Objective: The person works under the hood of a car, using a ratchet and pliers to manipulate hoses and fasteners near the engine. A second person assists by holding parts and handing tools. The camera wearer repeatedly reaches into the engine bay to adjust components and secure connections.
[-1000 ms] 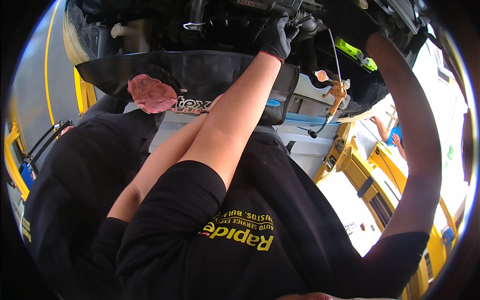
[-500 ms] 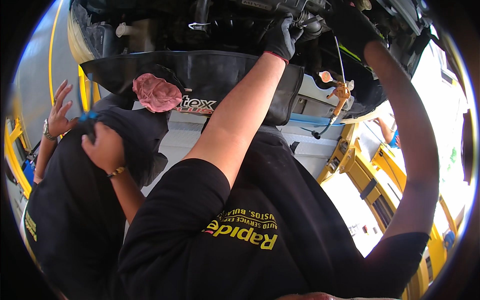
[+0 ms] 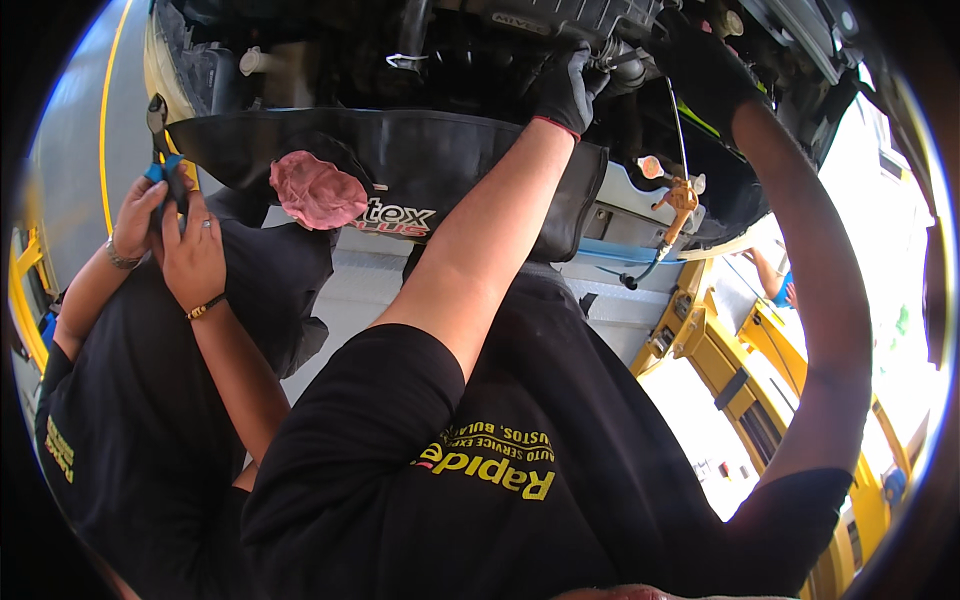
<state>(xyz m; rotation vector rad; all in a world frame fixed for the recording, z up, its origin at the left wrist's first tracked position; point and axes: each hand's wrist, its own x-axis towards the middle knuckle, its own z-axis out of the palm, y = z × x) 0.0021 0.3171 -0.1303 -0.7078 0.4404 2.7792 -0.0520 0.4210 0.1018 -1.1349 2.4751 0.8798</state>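
Note:
Both my hands reach into the engine bay of a car. My left hand (image 3: 566, 92), in a grey and black glove with a red cuff, has its fingers curled at the edge of the engine cover (image 3: 545, 22), beside a ribbed metallic part (image 3: 628, 66). What they close on is hidden. To the right of that part, my right hand (image 3: 712, 78) wears a dark glove and reaches in deeper; its fingers are lost in shadow. Below it hangs an orange-brown air gun (image 3: 682, 196) with a long thin nozzle and a blue hose.
At my left a co-worker holds blue-handled pliers (image 3: 162, 140) in two bare hands. A pink cloth (image 3: 318, 190) lies on the black fender cover (image 3: 470, 150) over the car's front. Yellow lift parts (image 3: 715, 345) stand at right, with another person's arm (image 3: 768, 275) beyond.
The co-worker's hands have come together and raised the pliers upright. My two hands stay at nearly the same places in the engine bay; the view has shifted slightly.

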